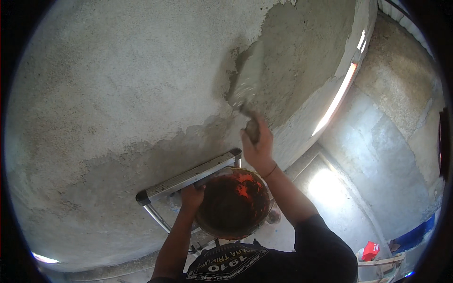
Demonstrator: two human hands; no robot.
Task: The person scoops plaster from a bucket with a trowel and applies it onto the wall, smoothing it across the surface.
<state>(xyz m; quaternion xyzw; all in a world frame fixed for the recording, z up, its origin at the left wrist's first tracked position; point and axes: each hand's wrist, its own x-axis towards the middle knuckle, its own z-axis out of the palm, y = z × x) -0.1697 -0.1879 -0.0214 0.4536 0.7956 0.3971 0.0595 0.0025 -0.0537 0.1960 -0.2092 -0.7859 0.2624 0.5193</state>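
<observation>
Right hand (258, 147) closed round trowel (246, 89) handle, raised overhead, blade flat against wall (118, 85) to press wet plaster (302, 52) into the rough coat. Left hand (192, 195) gripping rim of bucket (234, 203), held against ladder top step (188, 177), probably to steady it and keep mortar within reach. Bucket just below right hand, touching left. Trowel above both, blade at edge of darker fresh patch. Red container (371, 251) on floor, well off to the right.
</observation>
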